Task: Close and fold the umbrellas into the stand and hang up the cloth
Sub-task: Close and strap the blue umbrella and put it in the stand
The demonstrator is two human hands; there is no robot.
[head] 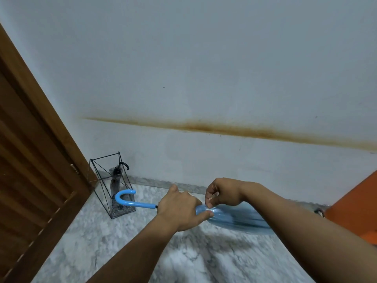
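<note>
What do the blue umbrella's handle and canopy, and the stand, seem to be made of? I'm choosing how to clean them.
Blue umbrella: its hooked handle looks like glossy plastic, with highlights along the curve; the canopy seems thin translucent plastic film, shiny where it bunches. Stand: probably thin black metal wire, an open frame of straight rods with a matte look.

Light: soft, even, dim-cool on my wall [204, 58].
Blur: umbrella canopy [234, 218] smeared.
Edges: door [30, 160] leans, wide-angle bent.

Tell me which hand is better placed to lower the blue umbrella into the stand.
Left. The left hand grips the blue umbrella beside its handle, nearer the stand; the right hand only pinches the canopy.
</note>
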